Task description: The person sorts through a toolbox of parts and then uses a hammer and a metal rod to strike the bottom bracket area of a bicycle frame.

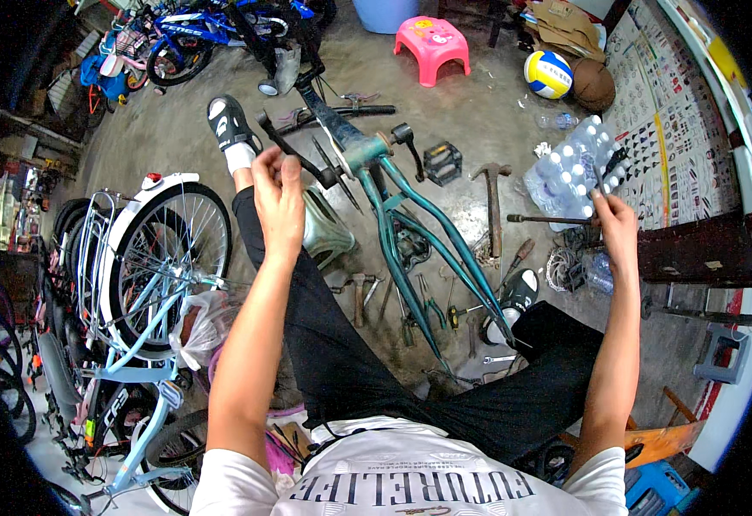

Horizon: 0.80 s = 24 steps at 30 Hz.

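A teal bicycle frame [393,206] without wheels stands on the floor between my legs. Its black crank arm [311,163] sticks out to the left of the bottom bracket. My left hand [279,205] is beside that crank arm, its slightly blurred fingers curled but apart; whether they touch it I cannot tell. On the other side of the frame is the second crank arm [409,148], with a black pedal [442,163] lying near it. Off to the right, my right hand [617,228] is closed around a dark socket wrench [552,220], whose socket end points left toward the frame.
A hammer [494,206], pliers [432,308] and several other tools lie around the frame. A light-blue bicycle [157,310] stands left. Wrapped water bottles [570,172], balls [549,75] and a pink stool [433,45] are farther off. A pale green bicycle part [329,228] lies under my left hand.
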Each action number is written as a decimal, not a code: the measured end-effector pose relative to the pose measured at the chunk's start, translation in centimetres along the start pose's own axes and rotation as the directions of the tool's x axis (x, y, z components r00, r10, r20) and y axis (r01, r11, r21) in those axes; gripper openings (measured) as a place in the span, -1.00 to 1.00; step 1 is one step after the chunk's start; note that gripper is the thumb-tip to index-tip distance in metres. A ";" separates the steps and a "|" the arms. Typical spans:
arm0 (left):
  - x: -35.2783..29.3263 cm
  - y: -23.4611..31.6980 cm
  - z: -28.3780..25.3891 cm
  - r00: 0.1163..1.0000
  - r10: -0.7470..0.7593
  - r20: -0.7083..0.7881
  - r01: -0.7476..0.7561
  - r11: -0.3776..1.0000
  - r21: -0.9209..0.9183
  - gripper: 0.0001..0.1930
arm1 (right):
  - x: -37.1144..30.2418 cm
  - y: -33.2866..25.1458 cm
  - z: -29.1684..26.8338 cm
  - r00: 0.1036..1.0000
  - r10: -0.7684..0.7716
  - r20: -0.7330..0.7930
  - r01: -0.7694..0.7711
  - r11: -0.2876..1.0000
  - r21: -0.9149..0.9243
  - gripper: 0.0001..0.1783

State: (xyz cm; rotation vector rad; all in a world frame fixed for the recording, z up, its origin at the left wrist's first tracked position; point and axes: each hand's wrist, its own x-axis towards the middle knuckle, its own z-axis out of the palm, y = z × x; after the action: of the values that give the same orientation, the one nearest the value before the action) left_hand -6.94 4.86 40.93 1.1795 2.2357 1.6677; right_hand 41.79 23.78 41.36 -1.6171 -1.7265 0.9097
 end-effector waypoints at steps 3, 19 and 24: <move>-4.3 1.2 -1.0 0.971 -0.241 0.003 0.240 0.966 -0.094 -0.61 | -1.4 -2.6 0.1 0.985 -0.169 0.036 0.171 0.929 -0.327 -0.47; -23.2 5.3 3.1 0.615 -0.521 0.592 0.698 0.709 -0.101 -0.49 | -0.6 -1.5 -0.6 0.979 -0.201 0.040 0.201 0.910 -0.363 -0.48; -23.6 4.6 4.2 0.723 -0.468 0.508 0.542 0.840 0.003 -0.53 | -0.7 -1.3 -0.8 0.975 -0.217 0.044 0.217 0.892 -0.396 -0.48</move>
State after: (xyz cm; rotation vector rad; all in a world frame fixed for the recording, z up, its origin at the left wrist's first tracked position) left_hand 13.88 -6.42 35.14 0.7366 1.8416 1.1264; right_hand 41.73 23.16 42.87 -1.6188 -2.1451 0.4654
